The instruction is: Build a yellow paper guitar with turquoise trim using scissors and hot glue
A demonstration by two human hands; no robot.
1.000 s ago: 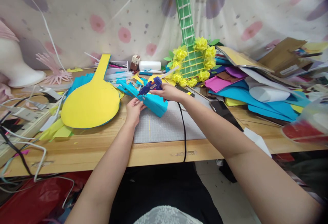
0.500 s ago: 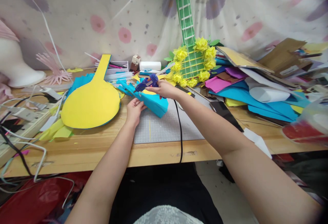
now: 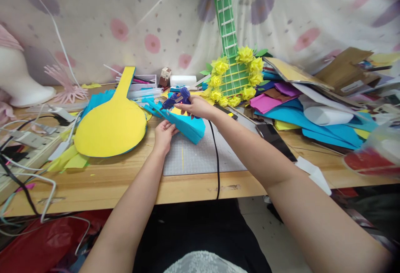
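Observation:
My right hand (image 3: 198,107) is closed around a blue glue gun (image 3: 177,98), its nozzle pointing left and down at a folded piece of blue paper (image 3: 190,128). A small red light glows on the gun. The near edge of that paper is pinched between the fingers and thumb of my left hand (image 3: 164,134). Beneath lies a grey cutting mat (image 3: 200,156), with the gun's black cord (image 3: 216,160) hanging over it. To the left rests a yellow guitar-shaped cutout (image 3: 109,129) with a blue edge.
A green paper guitar (image 3: 229,35) with yellow flowers leans against the back curtain. Paper sheets (image 3: 287,106) pile up at the right, near a black phone (image 3: 275,141) and a plastic cup (image 3: 375,150). Cables and a power strip (image 3: 34,139) crowd the left edge.
My right hand and the glue gun have shifted slightly left along the blue paper, and the cord has swung left with them. My left hand stays in place.

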